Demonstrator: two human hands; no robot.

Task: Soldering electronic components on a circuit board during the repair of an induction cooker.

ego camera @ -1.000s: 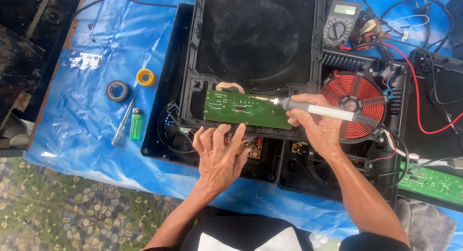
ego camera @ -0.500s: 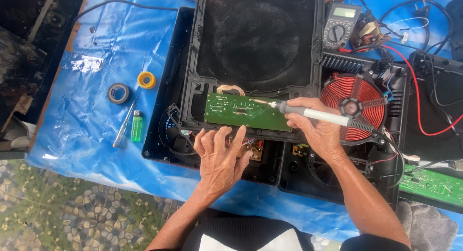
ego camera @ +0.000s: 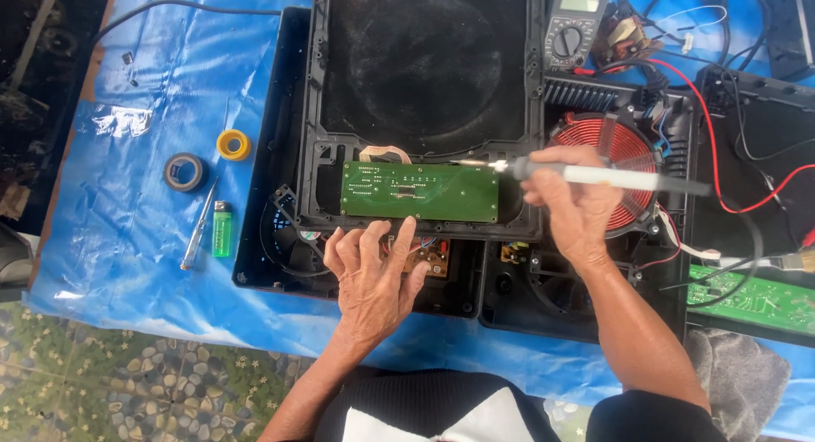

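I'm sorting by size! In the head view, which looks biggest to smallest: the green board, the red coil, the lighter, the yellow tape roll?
1. Green board
2. Red coil, partly hidden by the right hand, so only roughly placed
3. Lighter and yellow tape roll: too alike to rank

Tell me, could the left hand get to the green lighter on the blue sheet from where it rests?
Probably yes. The left hand rests on the black casing's lower edge, fingers spread and holding nothing. The green lighter lies in the open on the blue sheet, beside a screwdriver, with nothing between.
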